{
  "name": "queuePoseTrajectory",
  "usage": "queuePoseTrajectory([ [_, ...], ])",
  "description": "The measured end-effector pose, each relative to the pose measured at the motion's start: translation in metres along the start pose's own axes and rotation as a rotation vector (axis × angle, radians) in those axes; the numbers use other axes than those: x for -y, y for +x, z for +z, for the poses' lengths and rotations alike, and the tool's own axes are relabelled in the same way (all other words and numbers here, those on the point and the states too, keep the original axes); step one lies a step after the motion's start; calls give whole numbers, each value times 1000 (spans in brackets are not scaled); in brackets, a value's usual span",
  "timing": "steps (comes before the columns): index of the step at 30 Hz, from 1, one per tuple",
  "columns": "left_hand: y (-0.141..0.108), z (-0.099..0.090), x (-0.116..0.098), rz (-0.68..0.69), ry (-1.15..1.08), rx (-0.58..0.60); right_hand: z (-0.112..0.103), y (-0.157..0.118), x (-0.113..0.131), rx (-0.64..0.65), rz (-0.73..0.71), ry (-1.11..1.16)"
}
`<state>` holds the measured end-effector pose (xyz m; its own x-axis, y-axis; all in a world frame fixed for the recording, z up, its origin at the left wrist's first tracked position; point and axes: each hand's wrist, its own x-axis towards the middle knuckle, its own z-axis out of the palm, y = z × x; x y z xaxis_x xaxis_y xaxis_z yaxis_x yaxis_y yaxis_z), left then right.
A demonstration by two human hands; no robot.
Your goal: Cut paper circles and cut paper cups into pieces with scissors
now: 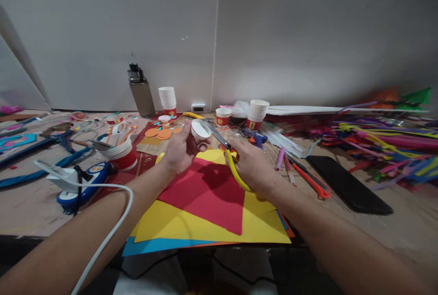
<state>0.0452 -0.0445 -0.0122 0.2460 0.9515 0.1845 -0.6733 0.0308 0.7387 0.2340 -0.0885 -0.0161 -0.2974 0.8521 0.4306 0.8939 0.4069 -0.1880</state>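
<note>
My left hand [183, 151] is closed around a small paper cup [201, 129], tilted so that its white inside faces me. In my right hand [251, 163] is a pair of scissors [235, 171] with yellow handles, its blades pointing up and left to the cup's rim. Whether the blades touch or cut the rim I cannot make out. Below both hands lies a red sheet [208, 194] on top of yellow paper [185, 224], with blue paper [143, 245] showing underneath at the front edge.
Stacked paper cups [167, 99] stand at the back beside a dark bottle [142, 94]. Left are a cup of tools [123, 153] and a blue power strip [85, 194] with a white cable. Right lie a phone [349, 184], an orange cutter [313, 181] and colourful pipe cleaners [393, 144].
</note>
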Motion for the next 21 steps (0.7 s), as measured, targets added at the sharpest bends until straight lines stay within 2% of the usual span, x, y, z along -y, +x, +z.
queuePoseTrajectory([
  [3, 1, -2, 3, 0, 6, 5, 2, 0, -1, -17, 13, -9],
  [8, -1, -6, 7, -84, 46, 83, 6, 0, -4, -44, 12, -2],
  [21, 0, -3, -5, -116, 78, 57, 2, -1, -2, -36, -5, -6],
])
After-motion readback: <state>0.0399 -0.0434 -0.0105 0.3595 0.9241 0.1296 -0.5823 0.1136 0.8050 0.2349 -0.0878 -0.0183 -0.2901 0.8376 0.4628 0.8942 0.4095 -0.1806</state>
